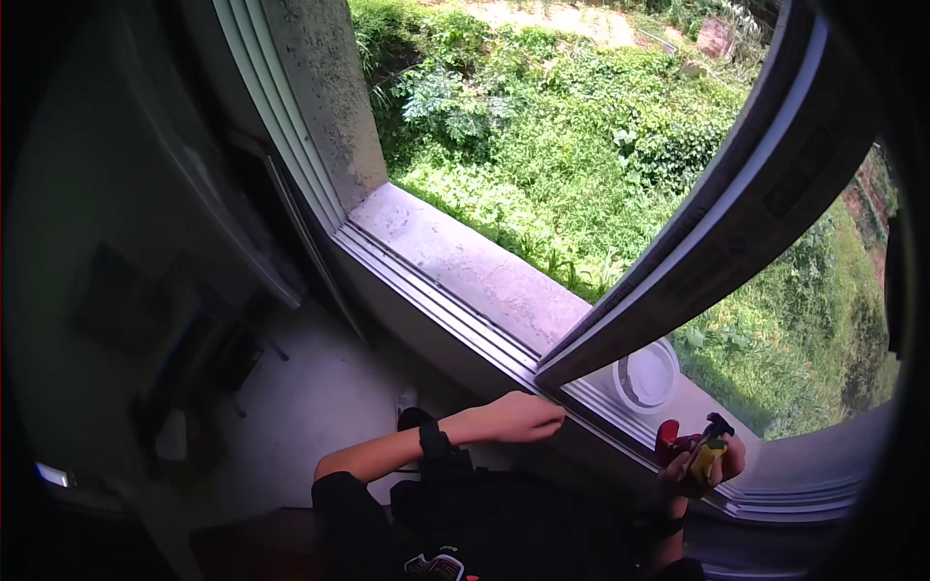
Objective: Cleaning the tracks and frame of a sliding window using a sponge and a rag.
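Note:
My left hand (523, 417) is closed, its fingers curled, just inside the lower track of the window; what is in it, if anything, is hidden. A dark band circles that wrist. Farther right, my right hand (732, 459) is wrapped round a small yellow, black and red object (708, 463), whose exact kind I cannot make out. Its red part sticks out on the left and its black part points up. Close beyond this hand is the window pane (775, 339), in a dark frame (697, 257). A round, white-rimmed thing (646, 378) shows near the frame's lower corner.
The window's left side is open above a rough concrete sill (465, 254) and metal tracks (436, 302). Green plants (542, 126) grow outside. Dark furniture (208, 363), partly lost in shadow, stands on the pale floor (305, 387) at left.

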A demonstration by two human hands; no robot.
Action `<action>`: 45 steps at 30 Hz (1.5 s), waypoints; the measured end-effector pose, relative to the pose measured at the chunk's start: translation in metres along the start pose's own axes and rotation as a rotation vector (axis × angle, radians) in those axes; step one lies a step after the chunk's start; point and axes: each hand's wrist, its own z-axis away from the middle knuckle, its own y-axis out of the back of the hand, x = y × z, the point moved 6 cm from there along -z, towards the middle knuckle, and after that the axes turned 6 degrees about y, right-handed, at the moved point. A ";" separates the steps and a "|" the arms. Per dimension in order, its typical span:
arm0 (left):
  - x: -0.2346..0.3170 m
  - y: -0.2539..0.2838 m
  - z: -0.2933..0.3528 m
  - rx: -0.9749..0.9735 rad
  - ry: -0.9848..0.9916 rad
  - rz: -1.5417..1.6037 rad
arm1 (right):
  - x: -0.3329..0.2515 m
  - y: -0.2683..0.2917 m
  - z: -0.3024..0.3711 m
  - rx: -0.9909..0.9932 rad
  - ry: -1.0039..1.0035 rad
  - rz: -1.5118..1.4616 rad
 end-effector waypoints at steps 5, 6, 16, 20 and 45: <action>-0.165 0.067 0.146 0.200 0.186 -0.231 | -0.096 -0.153 0.005 -0.394 0.339 -0.055; -0.189 0.084 0.175 0.279 0.212 -0.319 | -0.111 -0.175 -0.004 -0.409 0.249 -0.003; -0.257 0.344 0.264 1.086 0.295 -0.489 | -0.109 -0.228 -0.061 -0.515 -0.203 0.462; -0.206 0.426 0.288 1.494 0.179 -0.868 | -0.105 -0.236 -0.041 -0.524 -0.465 0.424; -0.208 0.539 0.264 1.568 0.054 -0.968 | -0.243 -0.504 0.125 -1.174 -0.252 -0.484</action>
